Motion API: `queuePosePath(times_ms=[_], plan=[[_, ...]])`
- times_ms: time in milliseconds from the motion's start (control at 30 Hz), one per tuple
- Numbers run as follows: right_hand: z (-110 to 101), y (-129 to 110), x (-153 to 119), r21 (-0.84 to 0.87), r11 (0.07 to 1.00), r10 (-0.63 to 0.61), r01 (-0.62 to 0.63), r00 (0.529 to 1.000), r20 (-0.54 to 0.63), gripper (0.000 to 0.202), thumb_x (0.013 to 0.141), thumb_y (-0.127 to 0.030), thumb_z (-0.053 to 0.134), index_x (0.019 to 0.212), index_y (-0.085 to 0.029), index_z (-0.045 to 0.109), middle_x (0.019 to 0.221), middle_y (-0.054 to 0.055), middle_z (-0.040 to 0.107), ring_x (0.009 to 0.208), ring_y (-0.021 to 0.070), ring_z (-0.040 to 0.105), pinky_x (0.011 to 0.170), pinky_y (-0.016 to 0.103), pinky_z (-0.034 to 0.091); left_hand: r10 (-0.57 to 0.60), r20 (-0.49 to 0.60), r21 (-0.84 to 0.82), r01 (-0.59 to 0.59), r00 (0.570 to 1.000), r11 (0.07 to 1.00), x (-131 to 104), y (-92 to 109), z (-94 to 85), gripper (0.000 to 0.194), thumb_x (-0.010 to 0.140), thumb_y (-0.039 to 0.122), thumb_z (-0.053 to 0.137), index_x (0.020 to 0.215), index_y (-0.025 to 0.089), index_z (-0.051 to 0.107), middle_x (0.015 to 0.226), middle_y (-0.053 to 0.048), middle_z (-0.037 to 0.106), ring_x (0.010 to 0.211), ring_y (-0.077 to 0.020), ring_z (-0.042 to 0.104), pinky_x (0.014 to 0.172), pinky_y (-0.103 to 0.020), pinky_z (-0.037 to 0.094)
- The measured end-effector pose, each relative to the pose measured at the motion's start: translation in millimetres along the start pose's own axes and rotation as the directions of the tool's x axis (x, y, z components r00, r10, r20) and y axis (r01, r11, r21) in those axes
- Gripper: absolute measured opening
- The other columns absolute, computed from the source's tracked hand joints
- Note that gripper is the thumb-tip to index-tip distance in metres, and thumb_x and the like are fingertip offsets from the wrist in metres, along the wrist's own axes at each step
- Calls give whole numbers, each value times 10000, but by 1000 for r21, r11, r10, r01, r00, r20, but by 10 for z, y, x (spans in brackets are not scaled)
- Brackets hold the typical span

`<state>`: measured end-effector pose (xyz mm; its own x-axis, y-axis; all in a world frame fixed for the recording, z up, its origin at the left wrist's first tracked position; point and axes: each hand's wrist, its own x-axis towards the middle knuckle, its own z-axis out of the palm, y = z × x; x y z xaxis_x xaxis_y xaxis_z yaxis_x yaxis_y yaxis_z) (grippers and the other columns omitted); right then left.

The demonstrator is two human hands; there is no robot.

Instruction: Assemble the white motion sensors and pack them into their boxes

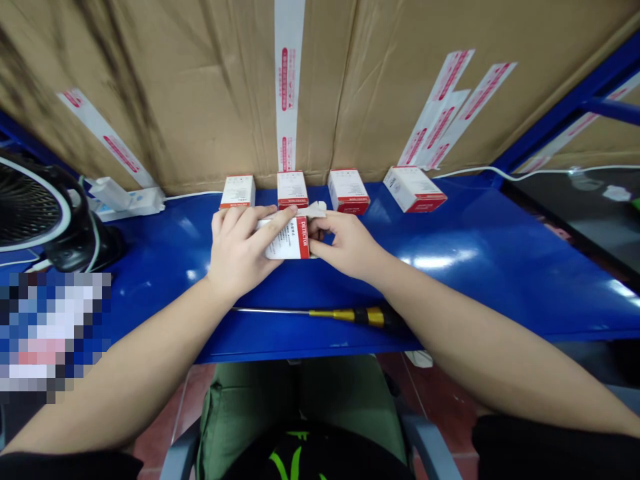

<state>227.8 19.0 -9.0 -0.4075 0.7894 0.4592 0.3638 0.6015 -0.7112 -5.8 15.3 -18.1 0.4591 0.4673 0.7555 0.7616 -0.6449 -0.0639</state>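
Observation:
A small white and red cardboard box (286,240) marked DETECTOR lies on its side, gripped by my left hand (241,247) with the fingers over its top and left side. Its right end is open, and a white flap (315,211) sticks up there. My right hand (345,243) is at that open end, fingers curled and tips at the opening; whether they hold anything is hidden. Nearer to me, a screwdriver (330,313) with a yellow and black handle lies across the blue table, its handle end behind my right forearm.
Several similar boxes, among them one box (349,191) and an angled one (414,189), stand along the cardboard backing (320,87). A black fan (35,207) and a white power strip (130,202) are at left. A white cable (550,175) runs along the blue table (480,293).

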Motion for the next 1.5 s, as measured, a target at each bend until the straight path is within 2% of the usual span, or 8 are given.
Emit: queuePosePath(times_ms=[167,367,533,700,867,1067,1267,1500], plan=[[-62,53,45,42,999,-17,17,1000,-8,164,914,-220,592,754,-228,559,777,11,621,723,171,559,707,337,460,-29,55,-10,30,998,1000,15,-58,-17,536,976,460,761,1490,321,692,1221,-108,785,1106,-326,666,961,-455,444],[-186,73,42,199,970,146,-137,989,-33,141,956,-251,565,816,-230,572,708,-10,617,614,137,522,610,301,425,-180,115,28,178,977,984,35,-206,-88,666,896,464,816,1527,326,654,1227,-116,753,1101,-356,637,941,-466,438],[-73,-7,7,9,1000,25,-24,994,-102,132,894,-324,713,916,-204,764,775,7,684,651,148,544,664,328,438,-135,103,27,133,985,991,34,-147,-77,586,939,488,791,1496,342,685,1230,-117,760,1121,-352,638,977,-484,422],[1,-12,17,-41,999,13,-16,997,-70,85,861,-229,675,785,-203,704,678,-25,588,640,143,517,679,330,409,-62,81,10,62,995,998,26,-75,-74,518,988,493,746,1486,360,697,1253,-111,766,1132,-342,644,1006,-488,413],[-127,65,80,202,967,172,-157,983,-58,109,848,-290,648,785,-231,583,758,-18,559,675,146,506,634,308,433,-120,115,39,116,986,992,35,-121,-87,606,941,436,770,1526,323,662,1237,-117,752,1122,-347,640,953,-462,427],[-222,73,83,525,767,437,-370,899,-6,221,865,-389,614,872,-275,425,825,-6,581,735,179,636,480,241,461,-179,160,52,172,971,984,40,-181,-91,681,908,477,787,1553,322,633,1242,-118,726,1131,-367,623,950,-468,421],[-122,65,21,446,843,355,-299,934,-45,652,674,-477,948,967,-290,397,921,-27,606,724,164,663,508,276,587,-182,141,50,176,973,983,45,-138,-87,618,925,459,785,1520,350,659,1214,-115,743,1122,-369,628,952,-489,417],[-227,120,45,403,875,310,-269,950,-38,573,675,-360,936,1124,-247,598,1002,22,711,814,198,697,662,342,641,-162,189,23,160,969,987,52,-169,-138,647,898,420,809,1521,368,643,1239,-111,749,1160,-380,643,978,-516,422]])
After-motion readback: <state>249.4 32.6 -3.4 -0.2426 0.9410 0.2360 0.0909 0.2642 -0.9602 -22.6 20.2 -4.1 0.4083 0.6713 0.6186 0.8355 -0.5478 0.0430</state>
